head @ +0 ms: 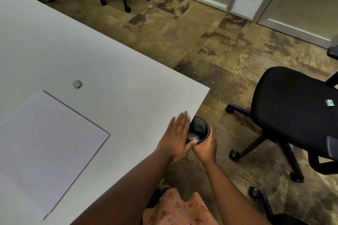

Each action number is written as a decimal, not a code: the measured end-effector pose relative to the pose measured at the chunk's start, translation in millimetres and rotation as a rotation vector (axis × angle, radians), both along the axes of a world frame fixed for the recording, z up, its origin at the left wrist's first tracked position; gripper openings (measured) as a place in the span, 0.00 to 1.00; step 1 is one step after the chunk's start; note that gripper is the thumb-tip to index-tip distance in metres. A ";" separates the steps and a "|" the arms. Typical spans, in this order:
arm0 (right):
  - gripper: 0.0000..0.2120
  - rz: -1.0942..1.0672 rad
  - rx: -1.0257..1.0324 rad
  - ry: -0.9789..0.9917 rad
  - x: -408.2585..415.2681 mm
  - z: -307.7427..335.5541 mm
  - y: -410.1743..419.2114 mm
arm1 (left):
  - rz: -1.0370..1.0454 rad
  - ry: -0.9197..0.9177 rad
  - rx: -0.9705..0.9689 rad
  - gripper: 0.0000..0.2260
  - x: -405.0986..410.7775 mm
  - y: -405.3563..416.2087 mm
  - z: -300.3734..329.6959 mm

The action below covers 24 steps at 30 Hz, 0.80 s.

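The white table (91,56) fills the left half of the frame, and its right edge runs down toward the lower centre. A large pale sheet (47,144) lies flat at the lower left. A black office chair (292,104) stands on the carpet at the right.

The left hand (176,137) lies flat on the tabletop just below centre, with its fingers straight and pressed together. Its little-finger side is at the table edge. The right hand (205,149) curls its fingers round a black mesh cup (198,129) and holds it just off that edge, rim touching or nearly touching the table. A few small pale bits (194,138) lie in the cup's bottom; what they are cannot be told.

The step appears to be sweeping small items over the edge into the cup. To do it well:
1. The rim should sit tight against the edge and slightly below it, leaving no gap.
2. The left palm should stay low and slide in 1 slow stroke, so nothing slips under or flicks past.

A small grey object (77,84) sits well apart at the centre left.
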State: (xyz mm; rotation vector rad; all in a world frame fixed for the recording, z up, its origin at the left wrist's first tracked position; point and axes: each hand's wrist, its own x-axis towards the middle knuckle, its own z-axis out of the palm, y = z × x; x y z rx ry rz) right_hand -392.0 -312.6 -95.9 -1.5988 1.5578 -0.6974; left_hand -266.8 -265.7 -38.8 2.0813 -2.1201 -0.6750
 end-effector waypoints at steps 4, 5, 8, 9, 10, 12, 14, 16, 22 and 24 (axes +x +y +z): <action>0.37 0.010 0.004 -0.021 -0.9 1.5 -0.5 | -0.110 0.069 -0.006 0.33 0.7 -5.0 7.2; 0.39 0.018 -0.003 -0.027 -0.9 2.7 -0.5 | -0.106 0.092 -0.011 0.28 3.1 -6.8 9.4; 0.41 0.032 -0.022 -0.029 -1.9 6.3 -0.8 | -0.176 0.135 -0.017 0.24 6.4 -12.3 19.7; 0.41 0.030 -0.027 -0.029 -1.9 6.8 -1.1 | -0.192 0.149 -0.008 0.25 5.5 -13.7 22.4; 0.41 0.027 -0.028 -0.029 -1.8 6.9 -1.3 | -0.183 0.151 -0.007 0.24 4.0 -14.4 24.6; 0.42 0.019 -0.022 -0.026 -1.2 7.5 -1.7 | -0.081 0.118 -0.039 0.20 3.3 -16.9 29.5; 0.43 0.009 -0.022 -0.022 -0.3 8.4 -1.5 | 0.020 -0.003 -0.088 0.14 4.3 -19.8 36.9; 0.42 0.005 -0.031 -0.022 -0.1 9.5 -1.4 | 0.023 -0.082 -0.097 0.14 4.1 -23.8 39.6; 0.41 0.032 -0.035 -0.036 -2.6 7.3 -2.7 | -0.193 -0.055 -0.474 0.19 4.6 -25.7 18.7; 0.41 0.027 -0.035 -0.031 -2.2 7.0 -2.8 | -0.178 -0.095 -0.419 0.23 9.6 -23.2 13.0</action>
